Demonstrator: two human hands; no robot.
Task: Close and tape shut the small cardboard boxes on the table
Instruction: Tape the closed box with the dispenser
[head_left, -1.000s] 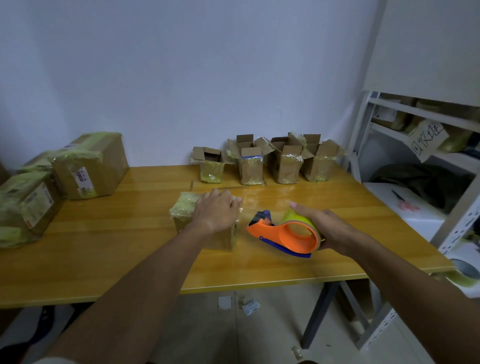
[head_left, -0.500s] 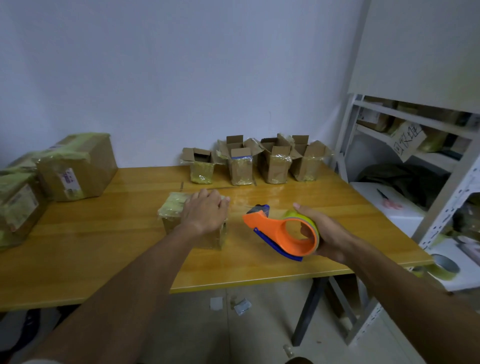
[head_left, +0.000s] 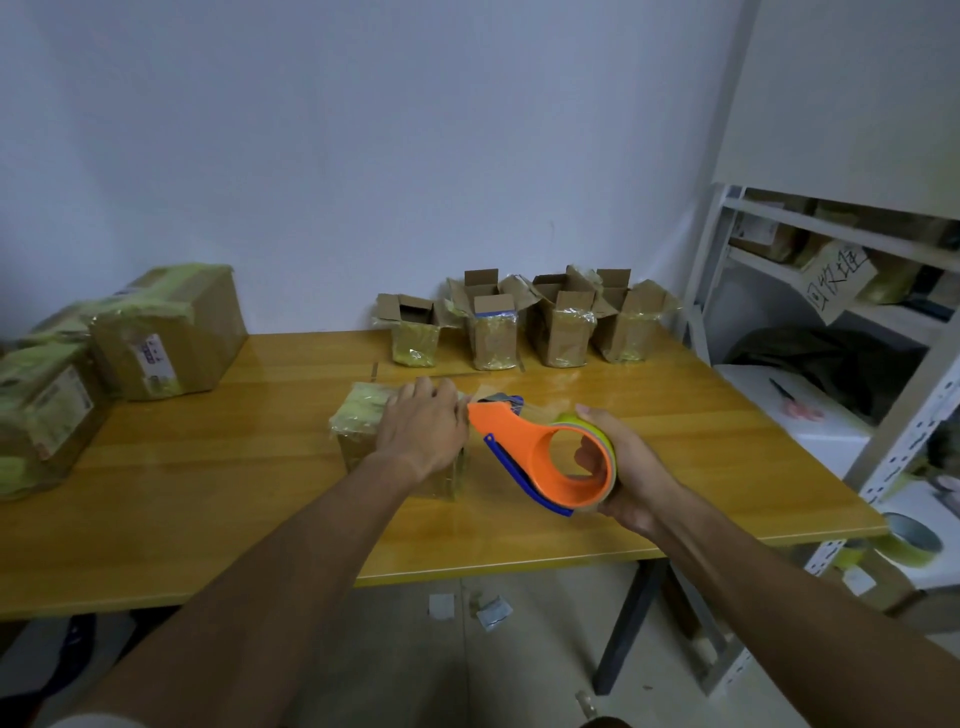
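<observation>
Fingers (head_left: 426, 397) of the left hand (head_left: 423, 434) lie flat on the box (head_left: 363, 415) mid-frame on the counter (head_left: 208, 467), steadying it; the right hand (head_left: 621, 467) grips the dispenser (head_left: 540, 452), nose at the box edge, likely laying tape. Four boxes (head_left: 524, 322) behind stand open.

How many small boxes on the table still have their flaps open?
4, in a row along the wall at the table's far edge: left, second, third and right. The box under the left hand is closed.

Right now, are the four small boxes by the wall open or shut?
Open: all four small boxes show raised flaps; none is taped across the top.
</observation>
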